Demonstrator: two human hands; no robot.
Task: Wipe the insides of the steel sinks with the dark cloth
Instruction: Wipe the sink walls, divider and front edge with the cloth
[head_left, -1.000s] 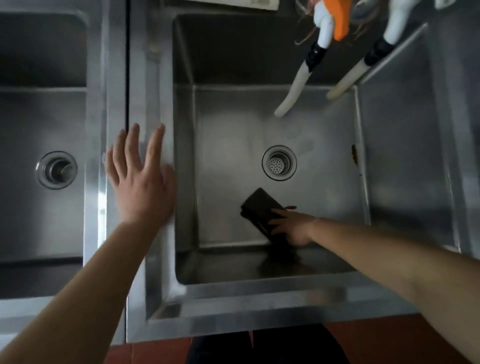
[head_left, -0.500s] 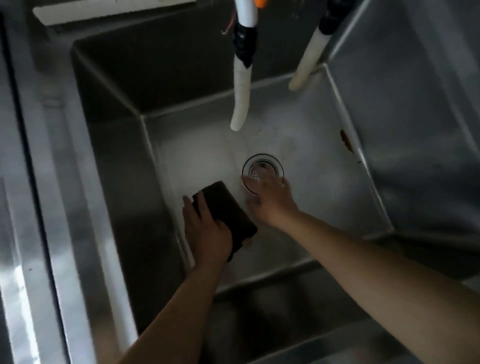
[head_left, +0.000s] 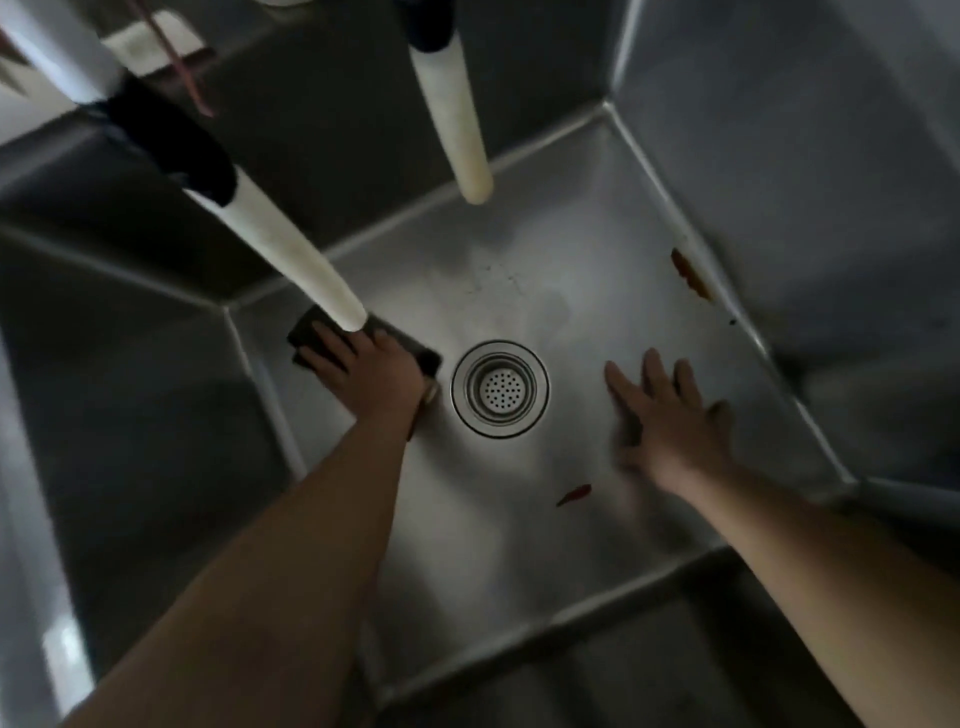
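I look straight down into one deep steel sink (head_left: 566, 551). The dark cloth (head_left: 306, 335) lies flat on the sink floor near the far left corner, left of the round drain strainer (head_left: 500, 387). My left hand (head_left: 371, 371) presses down on the cloth with fingers spread over it. My right hand (head_left: 670, 415) rests flat on the sink floor to the right of the drain, fingers apart, holding nothing; it is slightly blurred.
Two white faucet hoses hang into the sink: one (head_left: 280, 249) crosses above the cloth, the other (head_left: 460, 130) ends above the back floor. A reddish scrap (head_left: 574, 493) lies on the floor near my right wrist. A brown smear (head_left: 688, 273) marks the right floor edge.
The cloth passed from my right hand to my left, which has slid it toward the far left corner. My right hand moved from the drain to the floor right of it.
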